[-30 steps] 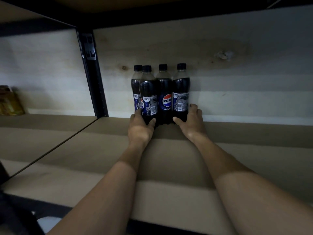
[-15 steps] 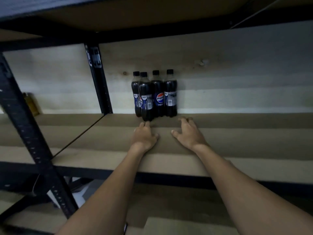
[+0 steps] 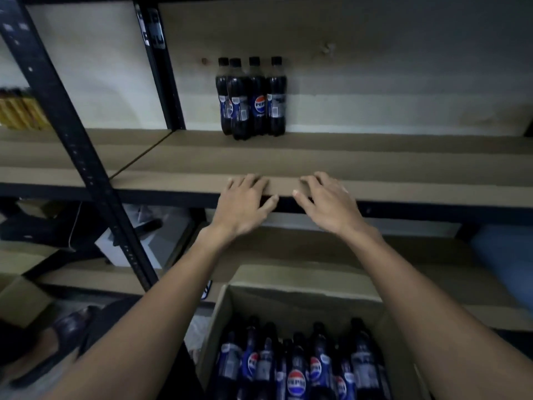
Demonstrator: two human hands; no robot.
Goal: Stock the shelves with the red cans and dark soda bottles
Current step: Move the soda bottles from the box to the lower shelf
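Observation:
Several dark soda bottles with blue labels stand upright in a tight cluster at the back of the brown shelf board, against the wall. My left hand and my right hand hover side by side over the shelf's front edge, fingers spread and relaxed, holding nothing. Below them an open cardboard box holds several more dark soda bottles standing upright. No red cans are in view.
A black metal upright slants across the left. A second post stands behind at the shelf's left end. Yellow packs sit on the neighbouring shelf at far left. Boxes and clutter lie on the lower level.
Both hands have let go of the bottles and drawn back from the shelf's rear to its front edge. The view has pulled back and tilted down, revealing the box of bottles.

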